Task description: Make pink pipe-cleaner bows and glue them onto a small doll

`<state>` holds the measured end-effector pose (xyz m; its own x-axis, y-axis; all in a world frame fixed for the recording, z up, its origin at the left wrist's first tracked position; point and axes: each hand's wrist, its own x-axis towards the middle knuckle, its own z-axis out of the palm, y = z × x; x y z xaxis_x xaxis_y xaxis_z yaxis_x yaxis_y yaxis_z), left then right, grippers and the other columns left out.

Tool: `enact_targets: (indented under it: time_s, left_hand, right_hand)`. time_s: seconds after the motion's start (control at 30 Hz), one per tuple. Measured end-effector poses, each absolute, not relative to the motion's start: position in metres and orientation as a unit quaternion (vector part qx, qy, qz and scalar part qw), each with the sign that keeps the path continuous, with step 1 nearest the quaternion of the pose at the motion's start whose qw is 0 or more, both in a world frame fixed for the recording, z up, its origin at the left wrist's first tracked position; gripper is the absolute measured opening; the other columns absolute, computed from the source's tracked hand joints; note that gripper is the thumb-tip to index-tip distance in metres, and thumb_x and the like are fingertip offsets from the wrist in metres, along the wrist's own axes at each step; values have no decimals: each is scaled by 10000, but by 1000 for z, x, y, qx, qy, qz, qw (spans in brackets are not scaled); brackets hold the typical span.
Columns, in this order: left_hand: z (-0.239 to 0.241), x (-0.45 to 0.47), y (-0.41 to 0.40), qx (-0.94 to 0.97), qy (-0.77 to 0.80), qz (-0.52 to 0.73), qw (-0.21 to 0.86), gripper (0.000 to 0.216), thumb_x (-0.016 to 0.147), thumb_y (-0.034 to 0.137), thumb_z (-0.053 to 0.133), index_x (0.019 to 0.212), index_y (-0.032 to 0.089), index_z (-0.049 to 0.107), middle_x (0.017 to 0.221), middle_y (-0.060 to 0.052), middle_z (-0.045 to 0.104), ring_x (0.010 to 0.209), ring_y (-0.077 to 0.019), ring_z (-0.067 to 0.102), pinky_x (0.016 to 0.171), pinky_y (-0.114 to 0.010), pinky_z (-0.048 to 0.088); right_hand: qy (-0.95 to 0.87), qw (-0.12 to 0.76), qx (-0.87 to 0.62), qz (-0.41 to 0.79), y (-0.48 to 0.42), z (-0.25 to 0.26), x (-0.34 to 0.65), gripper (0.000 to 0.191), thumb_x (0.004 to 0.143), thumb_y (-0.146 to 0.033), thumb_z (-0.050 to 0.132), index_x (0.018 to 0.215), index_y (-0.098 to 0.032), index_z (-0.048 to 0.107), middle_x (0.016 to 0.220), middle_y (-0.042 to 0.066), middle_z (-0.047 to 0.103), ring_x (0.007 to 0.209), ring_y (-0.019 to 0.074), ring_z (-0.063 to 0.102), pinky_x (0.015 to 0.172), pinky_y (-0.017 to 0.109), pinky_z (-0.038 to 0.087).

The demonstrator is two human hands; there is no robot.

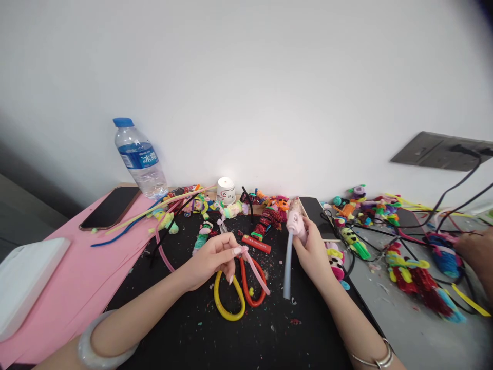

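My left hand (213,259) pinches a pink pipe cleaner (257,271) between thumb and fingertips; its free end slants down to the right. Fingers wrapped round it, my right hand (313,252) grips a pale pink hot glue gun (296,222) whose nozzle end points away toward the wall. A translucent glue stick (287,267) sticks out of its rear. Below my left hand lie scissors with one yellow and one red handle (243,288), the blades partly hidden. Just beyond them is a red lighter-like tube (256,244).
An upturned paper cup (226,190) stands by the wall among several pipe-cleaner figures (268,221). Left are a water bottle (140,162), a phone (110,208) and a white box (33,288). Black cables (447,198) run from the socket at right, where another person's hand (477,254) shows.
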<state>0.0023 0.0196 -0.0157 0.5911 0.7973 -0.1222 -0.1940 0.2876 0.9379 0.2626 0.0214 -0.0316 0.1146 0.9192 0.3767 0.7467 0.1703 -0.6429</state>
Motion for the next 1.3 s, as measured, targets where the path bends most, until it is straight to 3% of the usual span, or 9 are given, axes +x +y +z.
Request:
enact_targets:
  time_s: [0.2,0.3,0.4,0.5,0.57,0.67,0.83,0.97,1.3]
  left_hand:
    - [-14,3,19,487,297,331,752,235,818,334,569,716,171,435,498,57,530,378,-72,512,384,-154,348]
    - [-11,4,18,486,300,326,753,230,825,330,563,721,173,430,462,70,504,367,-72,508,379,-148,343]
    - [-11,6,17,481,305,328,753,243,819,341,569,722,175,421,496,59,537,359,-69,509,374,-148,347]
    - [-13,8,15,485,303,334,749,249,811,362,572,728,173,433,591,30,587,370,-71,518,382,-168,391]
    - [-14,10,13,503,301,334,738,235,820,369,554,744,170,455,581,28,582,379,-80,526,392,-181,413]
    - [-14,11,11,535,303,322,719,206,841,355,527,778,165,476,526,39,555,388,-88,543,406,-174,413]
    - [-15,13,6,546,301,328,709,205,866,360,480,815,161,478,671,3,616,415,-92,571,424,-196,446]
    - [-17,13,3,556,305,326,701,222,882,372,443,835,158,484,739,-24,641,417,-89,577,429,-199,442]
    - [-19,16,2,555,345,329,681,256,878,390,440,790,154,488,645,-3,620,404,-105,570,417,-206,422]
  right_hand:
    - [-675,323,-663,-26,22,-38,265,495,710,-168,500,1199,-125,442,1128,172,485,1071,331,452,884,511,378]
    - [-670,353,-650,-58,15,-24,257,510,670,-155,529,1174,-162,452,1189,158,431,1121,341,408,908,525,343]
    - [-715,416,-562,-26,3,-9,243,384,731,-159,524,1108,-178,456,1116,135,478,1095,287,439,907,454,371]
    - [-804,373,-457,81,-12,-3,225,206,762,-207,595,937,-202,488,903,62,549,863,204,521,748,334,445]
    - [-843,339,-404,106,-19,-4,215,197,759,-293,640,854,-196,498,825,44,552,769,183,509,676,306,436]
    - [-867,317,-374,88,-25,-7,206,173,807,-347,581,782,-189,515,774,45,546,712,174,481,638,304,406]
    - [-864,307,-392,71,-26,-6,203,152,856,-164,448,730,-181,531,741,52,545,685,162,456,625,297,374]
    - [-859,313,-399,67,-26,-5,201,169,852,-155,447,718,-181,547,724,50,545,669,161,456,615,294,370]
    - [-853,336,-395,48,-29,-9,201,114,820,-127,516,737,-167,583,740,59,545,687,162,468,617,299,365]
